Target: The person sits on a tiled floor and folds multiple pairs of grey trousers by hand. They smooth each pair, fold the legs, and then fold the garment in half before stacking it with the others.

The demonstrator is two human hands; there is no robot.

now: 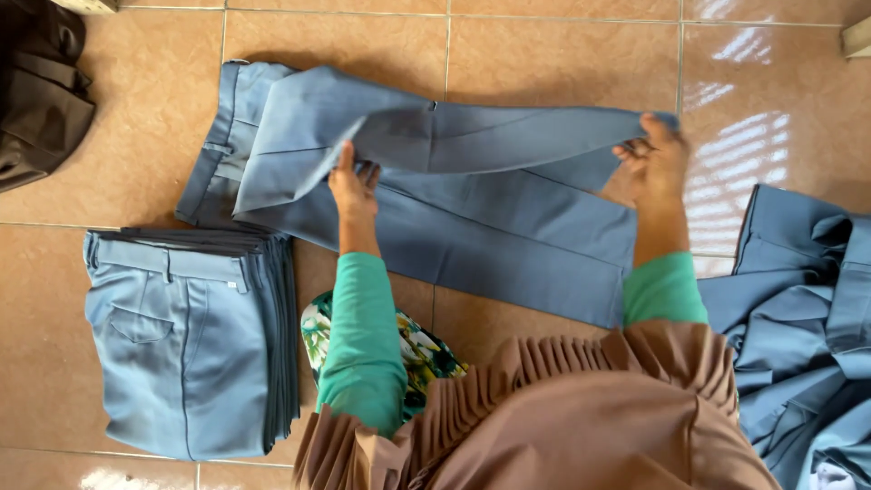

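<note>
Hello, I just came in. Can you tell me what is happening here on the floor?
A person in green sleeves sits on the tiled floor handling blue-grey trousers. The left hand lifts a fold of the fabric near the middle, and the right hand grips the leg end. A neat stack of folded trousers lies on the person's left, and a loose heap of the same cloth on their right.

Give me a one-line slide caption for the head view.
Both hands, left and right, fold blue-grey trousers on the tiled floor, beside a folded stack.

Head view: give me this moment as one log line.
left hand: grips trouser leg | right hand: grips hem | trousers: half folded on floor | folded stack: left | unfolded pile: right
</note>
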